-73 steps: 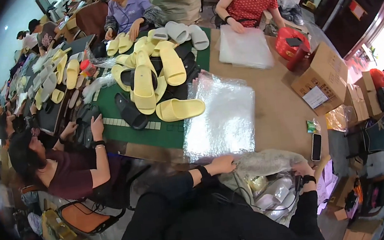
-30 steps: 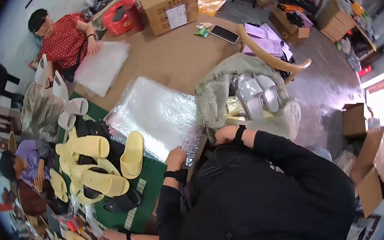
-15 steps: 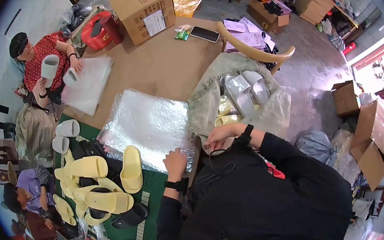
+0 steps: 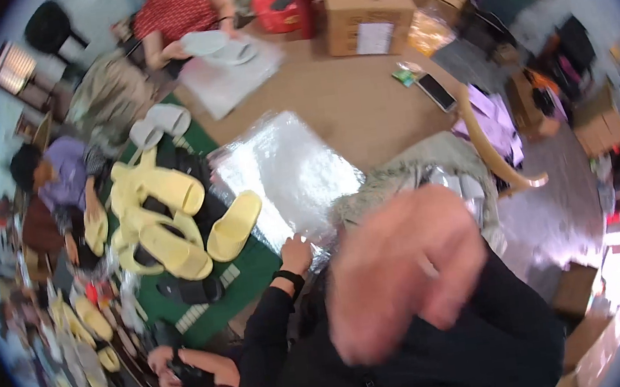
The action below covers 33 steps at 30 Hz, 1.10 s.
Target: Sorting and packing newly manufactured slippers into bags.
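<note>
The left hand rests on the near edge of the silvery plastic sheet. The right hand is raised, blurred. Yellow slippers lie left of the sheet.

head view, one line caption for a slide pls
Left hand rests on a clear plastic sheet beside yellow slippers; right hand blurs close to the camera.

A stack of clear, shiny plastic bags lay flat on the brown tabletop, its glossy surface catching the light. Its near edge touched the left hand, which rested at that corner. The right hand was raised close to the camera, a big blur, fingers loosely curled, holding nothing I could make out.
</note>
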Tool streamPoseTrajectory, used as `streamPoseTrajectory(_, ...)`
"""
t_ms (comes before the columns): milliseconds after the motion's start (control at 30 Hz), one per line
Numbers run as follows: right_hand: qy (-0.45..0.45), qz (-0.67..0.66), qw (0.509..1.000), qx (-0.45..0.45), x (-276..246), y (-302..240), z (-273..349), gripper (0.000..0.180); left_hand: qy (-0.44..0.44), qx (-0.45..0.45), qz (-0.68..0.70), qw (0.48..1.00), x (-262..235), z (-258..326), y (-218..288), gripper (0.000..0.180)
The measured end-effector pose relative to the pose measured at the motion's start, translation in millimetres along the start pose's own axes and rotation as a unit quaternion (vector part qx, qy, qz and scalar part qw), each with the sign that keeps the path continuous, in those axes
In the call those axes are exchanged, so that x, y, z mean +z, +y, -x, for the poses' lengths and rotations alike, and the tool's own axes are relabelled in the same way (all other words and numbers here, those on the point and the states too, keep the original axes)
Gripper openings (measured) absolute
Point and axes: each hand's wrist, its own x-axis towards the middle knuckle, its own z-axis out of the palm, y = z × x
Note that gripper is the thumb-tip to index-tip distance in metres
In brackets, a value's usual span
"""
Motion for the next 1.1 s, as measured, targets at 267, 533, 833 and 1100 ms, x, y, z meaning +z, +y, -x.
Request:
streamPoseTrajectory(267,-0.133,-0.349,0.927,-0.034,49,12,-11,0.014,0.149,0.013,0.031,0.988,31,38,3,0.022)
streamPoseTrajectory(533,-0.148,-0.418,0.896,0.032,48,5,-16,0.015,0.209,-0.067,0.037,0.975,49,43,24,0.02)
streamPoseTrajectory(833,-0.124,-0.423,0.894,0.083,60,18,-33,0.016,0.188,-0.026,0.01,0.982,41,37,18,0.018)
streamPoseTrajectory(1100,-0.027,-0.391,0.909,0.144,56,63,-45,0.024,0.169,-0.021,0.24,0.956,-60,49,-26,0.021)
